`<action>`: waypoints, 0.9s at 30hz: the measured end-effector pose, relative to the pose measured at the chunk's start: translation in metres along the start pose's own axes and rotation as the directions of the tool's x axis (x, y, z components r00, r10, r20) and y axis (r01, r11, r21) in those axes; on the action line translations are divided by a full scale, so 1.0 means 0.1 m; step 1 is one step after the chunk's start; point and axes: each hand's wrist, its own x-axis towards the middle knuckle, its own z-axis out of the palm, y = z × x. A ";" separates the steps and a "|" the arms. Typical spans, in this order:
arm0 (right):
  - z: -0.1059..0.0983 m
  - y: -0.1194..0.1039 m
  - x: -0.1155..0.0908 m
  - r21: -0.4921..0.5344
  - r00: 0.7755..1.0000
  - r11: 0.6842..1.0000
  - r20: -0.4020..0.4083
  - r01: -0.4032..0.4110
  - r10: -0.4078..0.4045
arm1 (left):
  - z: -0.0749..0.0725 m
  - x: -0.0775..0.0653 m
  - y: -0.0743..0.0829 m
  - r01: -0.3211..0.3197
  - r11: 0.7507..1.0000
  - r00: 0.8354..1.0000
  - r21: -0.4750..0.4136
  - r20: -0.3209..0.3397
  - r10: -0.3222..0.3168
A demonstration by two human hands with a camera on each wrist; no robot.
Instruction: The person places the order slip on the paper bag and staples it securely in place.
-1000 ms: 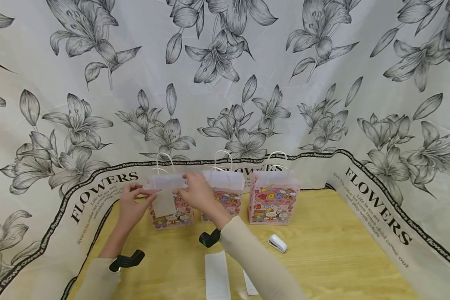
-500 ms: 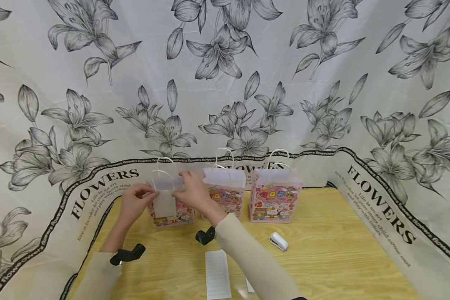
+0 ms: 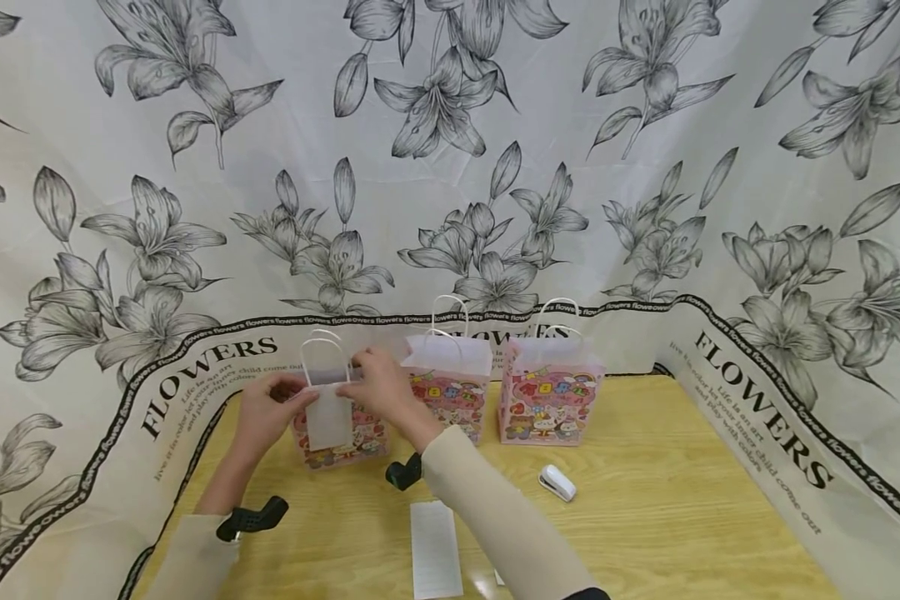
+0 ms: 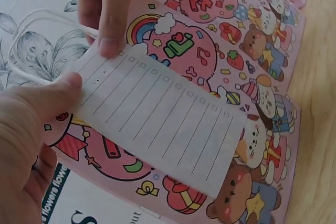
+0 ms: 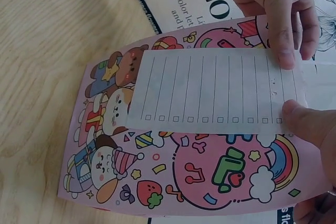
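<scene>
In the head view a pink cartoon-print gift bag (image 3: 367,435) with white twisted handles (image 3: 326,337) stands leftmost on the table. A white checklist slip (image 3: 330,423), ruled with lines and small boxes, lies over its front panel. My left hand (image 3: 268,417) pinches the bag's upper left corner with the slip, thumb in front. Opposite it, my right hand (image 3: 392,393) pinches the upper right corner, its thumb on the slip's edge. Small marks like staple points show near the slip's top (image 4: 105,73) in the left wrist view. Fingers behind the rim are partly hidden.
Two matching gift bags, a middle one (image 3: 450,396) and a right one (image 3: 547,404), stand alongside. A white stapler (image 3: 557,483) lies in front of the right bag. Another ruled slip (image 3: 435,550) lies nearer me, and a flower-print cloth (image 3: 450,208) hangs behind the table.
The bag's rear handle has come down and forward to line up with the front one. The slip hangs slightly lower and straighter. My right hand has shifted a little left.
</scene>
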 end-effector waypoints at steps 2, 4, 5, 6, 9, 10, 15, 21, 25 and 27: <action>0.00 0.00 0.00 -0.012 1.000 1.000 -0.009 0.024 -0.024 | 0.00 0.00 0.03 0.006 0.999 1.000 0.035 0.004 -0.006; -0.01 0.01 0.00 -0.026 0.999 0.999 -0.013 0.040 -0.040 | 0.00 0.02 0.05 -0.003 0.997 1.000 0.074 0.014 0.002; -0.01 0.01 0.00 -0.034 0.999 0.998 -0.010 0.050 -0.050 | -0.01 0.02 0.06 -0.010 0.995 1.000 0.099 0.022 0.008; -0.01 0.02 0.00 -0.043 0.998 0.997 -0.005 0.059 -0.060 | -0.02 0.03 0.06 -0.023 0.991 0.999 0.133 0.032 0.019; -0.03 0.03 0.01 -0.057 0.996 0.995 0.014 0.086 -0.085 | -0.05 0.07 0.06 -0.056 0.968 0.996 0.244 0.077 0.038; -0.03 0.04 0.02 -0.064 0.996 0.994 0.017 0.090 -0.089 | -0.05 0.08 0.06 -0.065 0.959 0.995 0.275 0.090 0.042; -0.05 0.06 0.07 -0.082 0.995 0.992 0.015 0.095 -0.094 | -0.09 0.18 0.05 -0.089 0.933 0.990 0.350 0.132 0.045; -0.02 0.08 0.09 -0.106 0.996 0.991 0.036 0.088 -0.085 | -0.11 0.19 0.01 0.071 0.974 0.970 0.214 0.213 -0.117; -0.01 0.08 0.08 -0.109 0.997 0.992 0.042 0.062 -0.058 | -0.10 0.17 -0.07 0.135 0.987 0.955 0.083 0.254 -0.152; -0.01 0.08 0.09 -0.113 0.997 0.992 0.049 0.059 -0.054 | -0.09 0.16 -0.12 0.134 0.990 0.955 0.040 0.262 -0.139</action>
